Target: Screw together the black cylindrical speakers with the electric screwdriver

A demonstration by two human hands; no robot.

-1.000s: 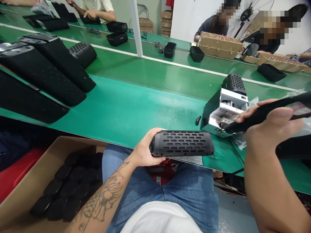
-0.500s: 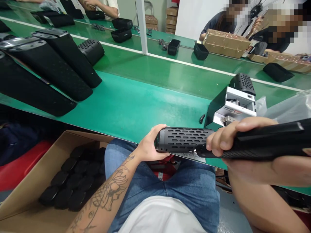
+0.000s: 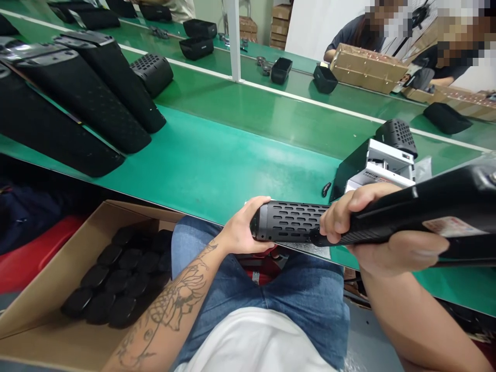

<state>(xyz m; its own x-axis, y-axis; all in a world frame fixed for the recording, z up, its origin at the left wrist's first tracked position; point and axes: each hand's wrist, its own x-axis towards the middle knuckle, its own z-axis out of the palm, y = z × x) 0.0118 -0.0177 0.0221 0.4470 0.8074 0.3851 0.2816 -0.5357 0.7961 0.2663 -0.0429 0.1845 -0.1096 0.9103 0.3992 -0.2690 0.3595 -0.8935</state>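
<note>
My left hand [image 3: 246, 227] is wrapped round the left end of a black slotted housing [image 3: 292, 221], its thumb below and fingers above. The housing lies sideways at the bench's near edge, above my lap. My right hand [image 3: 364, 227] grips a black power screwdriver [image 3: 411, 212], held nearly level with its tip pointing left. The narrow front of the tool meets the housing's right part; fingers hide whether a bit touches a screw. Just behind stands a white and black screw feeder [image 3: 382, 160], and a small black piece [image 3: 326, 189] lies to its left.
Tall black speaker-like cases [image 3: 89, 93] lean at the left of the green bench [image 3: 217, 165]. A cardboard box [image 3: 42, 310] of black rounded parts stands at lower left. A white post [image 3: 234, 41] rises mid-bench. Co-workers [image 3: 356, 36] sit across, behind a brown carton [image 3: 368, 67].
The power screwdriver has shifted left along the housing, and its rear end has swung up and shows more. The left hand still holds the housing. The view has shifted slightly.
</note>
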